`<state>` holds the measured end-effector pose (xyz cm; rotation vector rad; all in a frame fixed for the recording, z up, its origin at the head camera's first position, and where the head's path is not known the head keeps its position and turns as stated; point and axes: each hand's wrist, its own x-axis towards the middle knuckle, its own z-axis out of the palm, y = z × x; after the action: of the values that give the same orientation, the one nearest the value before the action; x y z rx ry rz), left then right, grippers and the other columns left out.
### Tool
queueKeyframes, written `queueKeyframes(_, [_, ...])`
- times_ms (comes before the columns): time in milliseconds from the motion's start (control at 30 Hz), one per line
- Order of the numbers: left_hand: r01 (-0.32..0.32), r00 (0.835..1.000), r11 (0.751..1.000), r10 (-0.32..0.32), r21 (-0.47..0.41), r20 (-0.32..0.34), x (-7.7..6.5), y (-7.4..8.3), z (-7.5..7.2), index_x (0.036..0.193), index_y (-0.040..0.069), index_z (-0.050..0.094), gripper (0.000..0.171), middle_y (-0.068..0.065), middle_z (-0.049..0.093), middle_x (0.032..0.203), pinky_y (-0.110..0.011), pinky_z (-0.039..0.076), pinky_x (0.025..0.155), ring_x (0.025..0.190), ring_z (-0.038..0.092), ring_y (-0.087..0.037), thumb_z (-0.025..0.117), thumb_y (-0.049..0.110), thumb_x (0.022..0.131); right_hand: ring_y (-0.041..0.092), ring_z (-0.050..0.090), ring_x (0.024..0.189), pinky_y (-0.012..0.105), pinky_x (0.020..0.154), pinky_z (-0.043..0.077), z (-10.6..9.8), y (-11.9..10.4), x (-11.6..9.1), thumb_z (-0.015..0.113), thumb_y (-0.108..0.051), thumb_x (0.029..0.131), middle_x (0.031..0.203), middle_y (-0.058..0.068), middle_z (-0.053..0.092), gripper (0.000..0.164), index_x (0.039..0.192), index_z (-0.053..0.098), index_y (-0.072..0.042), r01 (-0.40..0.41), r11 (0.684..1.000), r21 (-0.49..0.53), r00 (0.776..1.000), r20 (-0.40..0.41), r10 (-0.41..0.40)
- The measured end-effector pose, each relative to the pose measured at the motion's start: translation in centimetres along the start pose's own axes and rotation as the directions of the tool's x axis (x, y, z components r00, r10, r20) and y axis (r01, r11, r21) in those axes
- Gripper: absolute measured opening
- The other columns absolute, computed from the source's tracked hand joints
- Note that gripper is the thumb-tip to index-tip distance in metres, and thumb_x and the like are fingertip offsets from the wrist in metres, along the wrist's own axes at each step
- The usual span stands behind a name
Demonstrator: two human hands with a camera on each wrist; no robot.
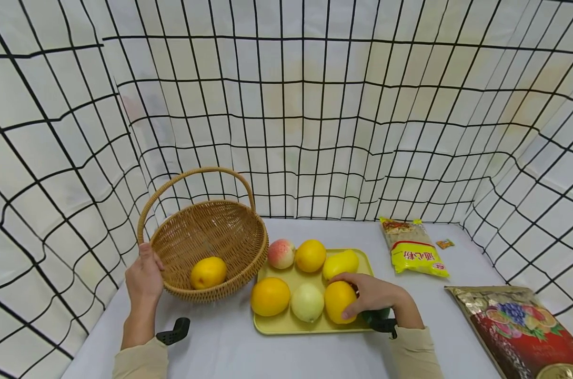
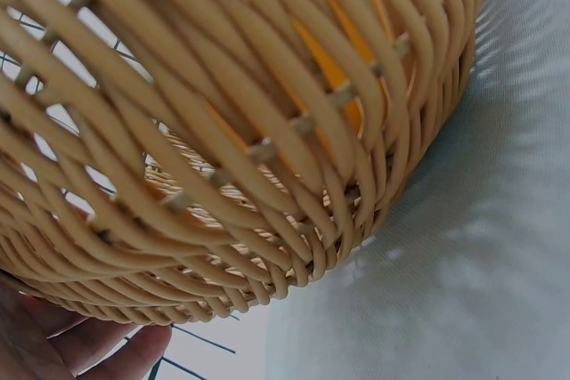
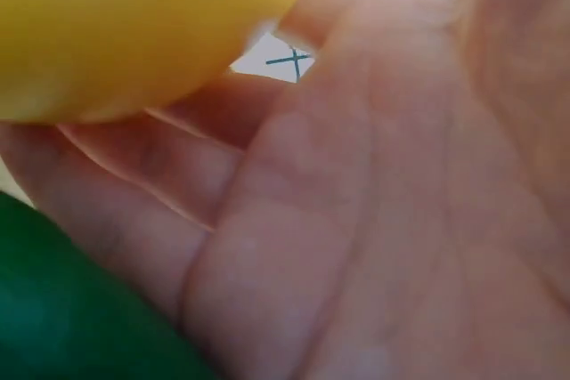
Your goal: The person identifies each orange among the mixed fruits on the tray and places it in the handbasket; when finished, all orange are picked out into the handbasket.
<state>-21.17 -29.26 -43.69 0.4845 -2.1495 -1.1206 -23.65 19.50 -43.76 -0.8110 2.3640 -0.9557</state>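
Note:
My left hand (image 1: 144,276) grips the handle of a woven wicker basket (image 1: 182,226), which leans with its mouth toward me. Inside it lies a yellow-orange fruit (image 1: 209,272); orange shows through the weave in the left wrist view. Over the right end of a yellow tray (image 1: 286,327), my right hand (image 1: 378,295) holds an oval yellow-orange fruit (image 1: 339,301) between thumb and fingers. Beside it on the tray are a pale green round fruit (image 1: 307,302), an orange (image 1: 270,297), another orange (image 1: 310,256), a peach (image 1: 281,253) and a yellow pear-shaped fruit (image 1: 341,264).
A dark green item (image 3: 71,309) lies under my right hand, mostly hidden in the head view. Behind the tray on the right is a yellow food bag (image 1: 414,250) with a small orange packet (image 1: 444,243). A red-gold bag (image 1: 528,326) lies near right. Black-gridded white curtains surround the table.

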Motion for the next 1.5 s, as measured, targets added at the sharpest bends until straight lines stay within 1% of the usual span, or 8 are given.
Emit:
queueKeyframes(167, [0.006, 1.000, 1.000, -0.006, -0.009, 0.009, 0.0, 0.1, 0.0, 0.061, 0.004, 0.050, 0.080, -0.004, 0.045, 0.054, -0.038, 0.029, 0.062, 0.055, 0.041, -0.025, 0.013, 0.062, 0.101, 0.021, 0.053, 0.106, 0.044, 0.092, 0.042, -0.5, 0.1, -0.5, 0.083, -0.034, 0.077, 0.130, 0.003, 0.055, 0.072, 0.138, 0.049, -0.017, 0.017, 0.999, 0.028, 0.999, -0.047, -0.016])
queueKeyframes(333, [-0.004, 1.000, 1.000, 0.004, -0.012, 0.005, 0.0, 0.1, 0.1, 0.061, 0.004, 0.050, 0.080, -0.002, 0.044, 0.052, -0.037, 0.029, 0.061, 0.053, 0.040, -0.024, 0.013, 0.062, 0.101, 0.026, 0.053, 0.110, 0.044, 0.093, 0.045, -1.1, 0.2, -0.8, 0.080, -0.027, 0.082, 0.133, 0.006, 0.052, 0.072, 0.142, 0.043, -0.019, 0.085, 0.988, 0.128, 0.992, -0.104, -0.072])
queueKeyframes(567, [0.003, 1.000, 1.000, -0.003, -0.015, -0.010, 0.0, -0.1, 0.2, 0.060, 0.005, 0.049, 0.079, -0.008, 0.045, 0.055, -0.037, 0.029, 0.062, 0.053, 0.040, -0.026, 0.014, 0.062, 0.101, 0.031, 0.053, 0.112, 0.034, 0.093, 0.048, -1.2, -0.6, -0.3, 0.079, -0.017, 0.083, 0.134, 0.010, 0.051, 0.076, 0.146, 0.037, -0.015, 0.194, 0.946, 0.260, 0.955, -0.270, -0.121])
queueKeyframes(733, [0.002, 1.000, 1.000, -0.002, -0.004, -0.008, 0.0, -0.2, 0.2, 0.060, 0.005, 0.048, 0.078, -0.009, 0.044, 0.055, -0.037, 0.028, 0.059, 0.053, 0.039, -0.026, 0.014, 0.062, 0.101, 0.030, 0.051, 0.117, 0.031, 0.093, 0.047, -0.6, -1.5, 0.7, 0.080, -0.021, 0.084, 0.141, 0.007, 0.047, 0.075, 0.146, 0.037, -0.023, 0.199, 0.927, 0.318, 0.917, -0.395, -0.061])
queueKeyframes(900, [-0.023, 1.000, 1.000, 0.023, 0.005, -0.001, 0.0, 0.0, 0.1, 0.059, 0.005, 0.049, 0.079, -0.006, 0.044, 0.054, -0.037, 0.029, 0.058, 0.054, 0.041, -0.026, 0.013, 0.062, 0.101, 0.029, 0.052, 0.118, 0.039, 0.096, 0.046, 0.2, -2.1, 2.2, 0.080, -0.023, 0.084, 0.141, 0.007, 0.047, 0.075, 0.146, 0.038, -0.022, 0.186, 0.919, 0.347, 0.877, -0.481, 0.005])
queueKeyframes(1100, [-0.036, 0.999, 0.999, 0.036, 0.005, -0.015, 0.0, 0.2, 0.1, 0.058, 0.004, 0.050, 0.080, -0.009, 0.047, 0.055, -0.040, 0.030, 0.061, 0.057, 0.044, -0.029, 0.014, 0.062, 0.102, 0.028, 0.054, 0.116, 0.041, 0.096, 0.046, 1.3, -3.2, 3.5, 0.079, -0.030, 0.083, 0.141, 0.010, 0.049, 0.078, 0.147, 0.037, -0.016, 0.129, 0.907, 0.401, 0.831, -0.543, 0.121])
queueKeyframes(1300, [-0.017, 1.000, 1.000, 0.017, 0.012, -0.023, 0.0, 0.1, 0.3, 0.059, 0.005, 0.049, 0.080, -0.013, 0.046, 0.055, -0.039, 0.030, 0.061, 0.056, 0.043, -0.031, 0.013, 0.062, 0.101, 0.028, 0.054, 0.115, 0.036, 0.092, 0.047, 2.2, -4.1, 4.2, 0.079, -0.026, 0.084, 0.140, 0.012, 0.049, 0.078, 0.148, 0.036, -0.013, 0.154, 0.886, 0.436, 0.799, -0.583, 0.148])
queueKeyframes(1500, [-0.010, 0.999, 1.000, 0.010, 0.004, -0.039, -0.2, 0.2, 0.3, 0.058, 0.006, 0.048, 0.079, -0.012, 0.046, 0.054, -0.040, 0.030, 0.062, 0.056, 0.043, -0.031, 0.015, 0.063, 0.101, 0.029, 0.055, 0.110, 0.035, 0.085, 0.050, 3.1, -5.4, 5.4, 0.078, -0.025, 0.084, 0.141, 0.011, 0.046, 0.076, 0.147, 0.037, -0.020, 0.172, 0.872, 0.459, 0.777, -0.607, 0.166])
